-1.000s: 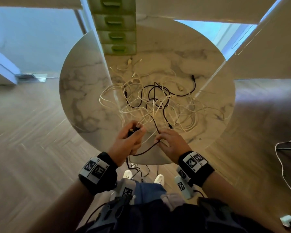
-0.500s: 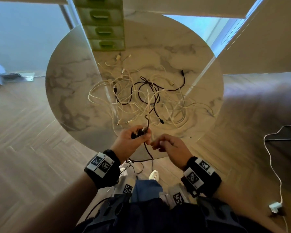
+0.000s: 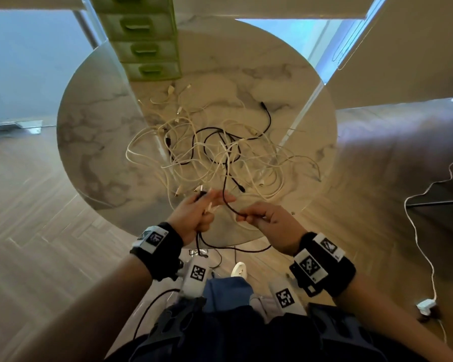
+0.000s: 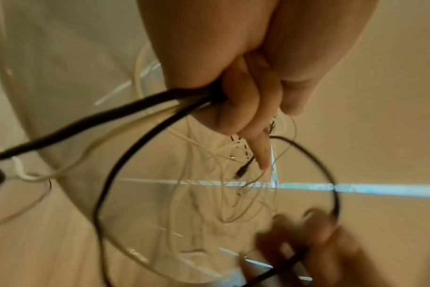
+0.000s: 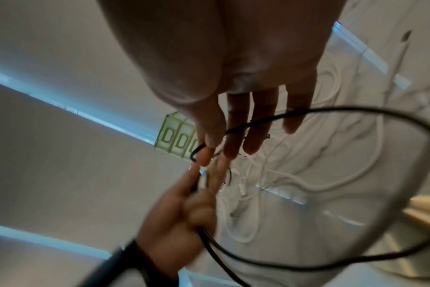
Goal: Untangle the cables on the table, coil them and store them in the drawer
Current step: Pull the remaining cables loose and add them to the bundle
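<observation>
— Over near edge of surface [image 3: 94, 142]: left hand [image 3: 194, 218]?
— Grip curled round black cable [image 3: 224, 186].
— Right hand [image 3: 270, 226]?
— Pinching same cable. Its far end lies in tangle [image 3: 215, 155] mid-surface, before green drawers [image 3: 152, 69].

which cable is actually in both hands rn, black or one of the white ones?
The black cable. The left hand grips it and the right hand pinches it; the white cables mostly lie tangled on the table.
</observation>
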The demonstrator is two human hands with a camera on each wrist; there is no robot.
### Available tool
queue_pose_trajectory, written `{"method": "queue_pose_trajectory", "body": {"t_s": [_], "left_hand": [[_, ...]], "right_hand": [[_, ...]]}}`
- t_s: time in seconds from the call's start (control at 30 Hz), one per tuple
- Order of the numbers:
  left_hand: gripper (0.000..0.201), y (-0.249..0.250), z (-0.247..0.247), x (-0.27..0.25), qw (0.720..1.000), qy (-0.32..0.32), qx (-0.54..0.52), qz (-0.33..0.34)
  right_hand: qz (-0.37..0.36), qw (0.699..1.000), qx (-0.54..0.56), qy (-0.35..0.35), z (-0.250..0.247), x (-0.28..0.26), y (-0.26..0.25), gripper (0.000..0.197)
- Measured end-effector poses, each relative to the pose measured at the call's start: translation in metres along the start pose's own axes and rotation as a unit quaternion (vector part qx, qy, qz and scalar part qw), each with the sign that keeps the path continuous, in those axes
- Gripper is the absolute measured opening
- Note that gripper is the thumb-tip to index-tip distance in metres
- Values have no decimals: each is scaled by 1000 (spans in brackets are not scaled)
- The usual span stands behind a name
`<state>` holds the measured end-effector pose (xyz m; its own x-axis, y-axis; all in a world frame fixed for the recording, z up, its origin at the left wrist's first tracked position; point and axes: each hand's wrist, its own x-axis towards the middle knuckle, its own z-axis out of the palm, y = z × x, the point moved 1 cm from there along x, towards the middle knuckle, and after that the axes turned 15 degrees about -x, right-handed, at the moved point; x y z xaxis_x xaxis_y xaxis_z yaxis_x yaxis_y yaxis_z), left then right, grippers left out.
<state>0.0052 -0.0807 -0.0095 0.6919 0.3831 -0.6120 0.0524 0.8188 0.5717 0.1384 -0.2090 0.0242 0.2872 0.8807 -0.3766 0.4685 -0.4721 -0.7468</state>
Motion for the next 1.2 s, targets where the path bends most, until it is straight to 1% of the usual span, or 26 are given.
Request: {"method": "queue_pose_trajectory", "body": {"t_s": [0.07,0.13,0.2,0.27,0.33,0.4,0.47,0.5,0.6,0.67,0.73,0.77,0.87,0.93,0.97,1.03,1.1,1.17,1.2], "left_hand": [[29,10,6,10,999,7,-53,6],[29,14,13,17,997,23,-70,9],[29,12,19,19,998,28,-54,23],[22,7,22,16,998,14,-34,46],[18,3,22,10,997,-1,-29,65],[18,3,18,4,997,-13,-33,75],[21,4,14,-1,996,-23,-28,76],[22,4,12,-3,997,-27,-19,76],[23,4,9,-8,996,-34,9,82],[22,5,9,-10,995,-27,32,85],[21,6,10,-11,994,-17,65,88],[21,6,10,-11,993,-13,80,89],[20,7,11,-10,987,3,122,103],[20,9,13,-9,980,10,156,122],[21,10,14,-9,977,8,169,130],[21,14,17,-8,970,-5,190,149],[21,16,17,-7,958,-20,229,174],[24,16,13,-2,948,-23,253,194],[24,16,12,1,946,-17,252,201]], "right_hand": [[-20,994,-105,-34,4,-8,13,21],[-8,987,-153,-47,9,-13,27,21],[21,989,-144,-28,12,-11,36,21],[58,992,-114,-18,11,-5,41,23],[126,989,-72,-33,8,7,51,24],[207,973,-73,-69,7,17,65,26],[249,961,-71,-93,9,22,75,31],[252,962,-63,-89,10,24,77,31],[223,973,-15,-57,9,36,66,23],[214,970,98,-55,8,46,47,12],[190,949,236,-93,9,59,25,5],[178,941,271,-100,8,67,18,5],[159,939,296,-78,5,93,4,8],[149,936,313,-53,-4,112,-1,21],[143,928,342,-39,-9,124,-3,24],[129,913,386,-13,-25,145,-16,13],[119,912,392,7,-43,160,-28,10],[125,931,344,-2,-53,168,-33,18],[140,947,288,-7,-54,167,-34,16]]}}
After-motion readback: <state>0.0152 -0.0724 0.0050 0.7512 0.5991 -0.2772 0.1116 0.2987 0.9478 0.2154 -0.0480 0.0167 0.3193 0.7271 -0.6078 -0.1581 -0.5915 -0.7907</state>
